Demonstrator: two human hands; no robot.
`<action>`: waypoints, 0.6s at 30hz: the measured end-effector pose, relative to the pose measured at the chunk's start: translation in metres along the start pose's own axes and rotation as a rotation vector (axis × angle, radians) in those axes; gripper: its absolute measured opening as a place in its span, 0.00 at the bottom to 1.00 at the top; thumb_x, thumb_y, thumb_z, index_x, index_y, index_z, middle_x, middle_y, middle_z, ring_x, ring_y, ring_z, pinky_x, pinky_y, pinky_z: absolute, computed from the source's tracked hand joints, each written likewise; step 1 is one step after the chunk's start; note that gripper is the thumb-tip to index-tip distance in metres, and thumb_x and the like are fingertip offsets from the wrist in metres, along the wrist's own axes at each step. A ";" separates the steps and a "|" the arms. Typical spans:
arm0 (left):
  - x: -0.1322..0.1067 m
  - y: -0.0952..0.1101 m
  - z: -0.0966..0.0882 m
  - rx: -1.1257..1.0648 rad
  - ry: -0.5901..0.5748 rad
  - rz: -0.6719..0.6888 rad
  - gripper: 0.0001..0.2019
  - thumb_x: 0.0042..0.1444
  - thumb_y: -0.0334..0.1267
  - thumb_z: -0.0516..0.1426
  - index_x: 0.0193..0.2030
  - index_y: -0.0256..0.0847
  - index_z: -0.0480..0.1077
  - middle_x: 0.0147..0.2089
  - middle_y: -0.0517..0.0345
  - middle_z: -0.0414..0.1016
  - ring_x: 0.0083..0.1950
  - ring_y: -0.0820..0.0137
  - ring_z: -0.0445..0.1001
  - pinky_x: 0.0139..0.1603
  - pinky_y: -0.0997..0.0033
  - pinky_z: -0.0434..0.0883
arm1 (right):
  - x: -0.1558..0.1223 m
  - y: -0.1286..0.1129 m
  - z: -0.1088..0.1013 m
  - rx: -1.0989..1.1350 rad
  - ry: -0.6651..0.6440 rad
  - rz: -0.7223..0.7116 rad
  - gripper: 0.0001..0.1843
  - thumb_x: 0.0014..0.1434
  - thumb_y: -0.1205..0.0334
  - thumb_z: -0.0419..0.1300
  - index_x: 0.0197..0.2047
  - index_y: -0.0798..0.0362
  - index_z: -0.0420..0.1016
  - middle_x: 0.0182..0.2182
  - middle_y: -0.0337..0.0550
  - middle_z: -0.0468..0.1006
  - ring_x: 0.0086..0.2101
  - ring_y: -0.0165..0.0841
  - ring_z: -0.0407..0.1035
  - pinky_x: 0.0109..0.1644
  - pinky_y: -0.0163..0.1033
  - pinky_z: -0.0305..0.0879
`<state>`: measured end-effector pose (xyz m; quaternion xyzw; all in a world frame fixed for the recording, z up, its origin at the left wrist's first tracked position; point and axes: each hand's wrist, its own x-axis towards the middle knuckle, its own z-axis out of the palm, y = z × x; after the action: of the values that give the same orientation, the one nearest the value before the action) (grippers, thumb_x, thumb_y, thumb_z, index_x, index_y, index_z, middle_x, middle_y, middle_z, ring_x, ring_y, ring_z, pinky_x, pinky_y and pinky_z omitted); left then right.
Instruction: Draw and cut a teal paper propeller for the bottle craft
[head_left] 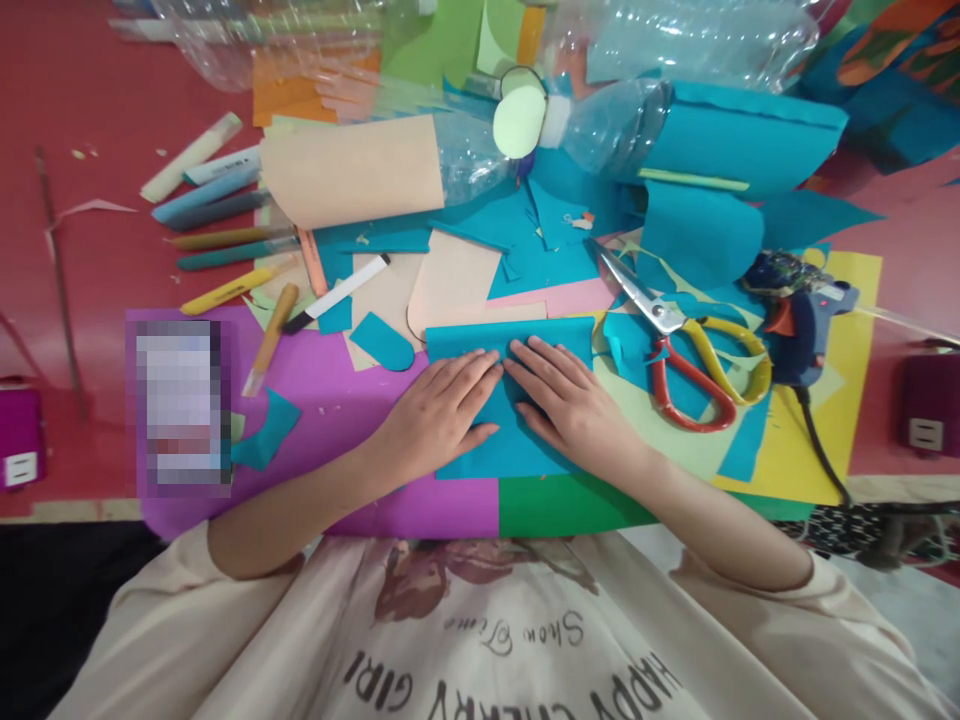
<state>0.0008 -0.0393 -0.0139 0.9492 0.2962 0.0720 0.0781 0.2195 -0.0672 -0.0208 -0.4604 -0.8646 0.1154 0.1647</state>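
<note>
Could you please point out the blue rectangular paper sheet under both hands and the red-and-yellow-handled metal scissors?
Blue paper sheet (508,448), head view: lower middle.
Metal scissors (663,315), head view: pivot.

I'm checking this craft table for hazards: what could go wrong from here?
The scissors lie beside the right hand with bare blades, so a careless reach could nick a finger. The glue gun's cord runs toward the near edge of the yellow sheet; a snag might drag the glue gun. Uneven pressure from the right hand and left hand might crease the blue sheet.
</note>
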 end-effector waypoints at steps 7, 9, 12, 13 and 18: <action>0.001 0.001 -0.002 0.085 -0.023 -0.001 0.28 0.67 0.46 0.46 0.65 0.25 0.59 0.64 0.37 0.68 0.65 0.57 0.66 0.62 0.59 0.65 | 0.000 -0.001 0.000 0.016 -0.038 0.036 0.23 0.68 0.62 0.47 0.62 0.57 0.68 0.62 0.54 0.70 0.63 0.42 0.62 0.66 0.55 0.61; 0.002 0.002 -0.003 0.094 -0.013 0.007 0.28 0.67 0.46 0.46 0.65 0.24 0.60 0.64 0.37 0.68 0.65 0.57 0.67 0.62 0.59 0.66 | 0.000 -0.001 0.000 0.026 -0.059 0.047 0.23 0.68 0.62 0.47 0.63 0.56 0.67 0.62 0.53 0.69 0.64 0.42 0.61 0.67 0.57 0.59; 0.002 0.004 -0.002 0.104 -0.015 0.005 0.28 0.68 0.46 0.46 0.65 0.24 0.60 0.64 0.37 0.68 0.65 0.56 0.67 0.61 0.58 0.66 | 0.000 -0.001 0.000 0.038 -0.070 0.059 0.24 0.68 0.61 0.47 0.64 0.55 0.66 0.63 0.53 0.68 0.64 0.43 0.59 0.67 0.58 0.58; 0.002 0.006 -0.001 0.108 -0.025 -0.004 0.27 0.68 0.45 0.45 0.65 0.24 0.60 0.64 0.37 0.67 0.65 0.56 0.67 0.62 0.58 0.66 | 0.000 -0.001 0.000 0.037 -0.068 0.061 0.24 0.68 0.61 0.47 0.64 0.55 0.66 0.63 0.53 0.68 0.64 0.43 0.59 0.67 0.58 0.58; -0.001 0.015 0.004 0.085 -0.076 -0.060 0.27 0.68 0.39 0.45 0.68 0.21 0.54 0.68 0.35 0.62 0.70 0.56 0.59 0.69 0.56 0.60 | 0.000 -0.001 0.000 0.016 -0.066 0.057 0.23 0.68 0.62 0.47 0.63 0.56 0.67 0.62 0.54 0.69 0.64 0.42 0.60 0.67 0.57 0.57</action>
<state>0.0096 -0.0528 -0.0153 0.9444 0.3241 0.0209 0.0512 0.2187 -0.0681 -0.0206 -0.4792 -0.8553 0.1423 0.1365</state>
